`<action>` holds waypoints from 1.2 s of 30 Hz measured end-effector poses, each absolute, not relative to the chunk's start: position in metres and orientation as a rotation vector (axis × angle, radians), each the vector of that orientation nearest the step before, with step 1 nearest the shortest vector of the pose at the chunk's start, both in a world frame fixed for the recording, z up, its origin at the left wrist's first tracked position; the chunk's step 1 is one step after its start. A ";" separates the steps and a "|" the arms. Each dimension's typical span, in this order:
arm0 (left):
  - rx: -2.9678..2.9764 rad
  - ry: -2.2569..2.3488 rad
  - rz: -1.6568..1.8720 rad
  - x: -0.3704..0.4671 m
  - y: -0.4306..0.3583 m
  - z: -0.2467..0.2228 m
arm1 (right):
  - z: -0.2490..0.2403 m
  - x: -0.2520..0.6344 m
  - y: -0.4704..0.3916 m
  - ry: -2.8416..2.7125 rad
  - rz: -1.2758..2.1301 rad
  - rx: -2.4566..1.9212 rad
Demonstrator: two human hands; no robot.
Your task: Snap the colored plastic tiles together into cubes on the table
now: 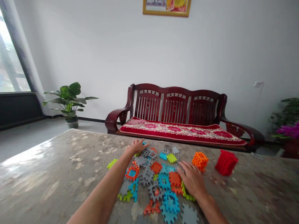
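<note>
Notched tiles [156, 168], strewn between left fingers [136, 143] and right fingers [186, 166]

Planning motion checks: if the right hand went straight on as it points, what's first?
Probably the lime-green piece just beyond the right hand, ahead and leftward; hand height is hard to judge, so it might pass over.

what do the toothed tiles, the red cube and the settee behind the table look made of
Toothed tiles: probably moulded plastic, fairly matt; flat, even colour and regular teeth suggest it.
Red cube: perhaps plastic too, given its solid colour and bumpy edges; blur obscures the finish.
Settee: seemingly varnished wood; its dark red-brown armrest looks glossy.
</note>
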State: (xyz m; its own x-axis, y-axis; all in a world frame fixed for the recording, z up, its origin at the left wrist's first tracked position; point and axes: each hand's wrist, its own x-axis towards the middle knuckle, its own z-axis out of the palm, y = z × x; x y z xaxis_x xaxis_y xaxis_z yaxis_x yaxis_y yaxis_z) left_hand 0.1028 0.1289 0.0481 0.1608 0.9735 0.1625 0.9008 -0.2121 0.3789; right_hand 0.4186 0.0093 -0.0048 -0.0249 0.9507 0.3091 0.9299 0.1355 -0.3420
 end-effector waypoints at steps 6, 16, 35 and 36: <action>2.141 1.917 0.456 0.124 0.136 0.034 | -0.004 0.413 0.006 -2.008 0.075 -1.730; 2.174 1.496 0.611 0.121 0.118 0.026 | 0.002 0.407 -0.001 -2.011 0.113 -1.635; 2.344 1.649 0.140 0.092 -0.001 0.051 | 0.033 0.369 0.115 -2.023 0.232 -2.099; 2.338 1.664 0.109 0.091 -0.007 0.049 | 0.032 0.367 0.118 -2.032 0.268 -2.131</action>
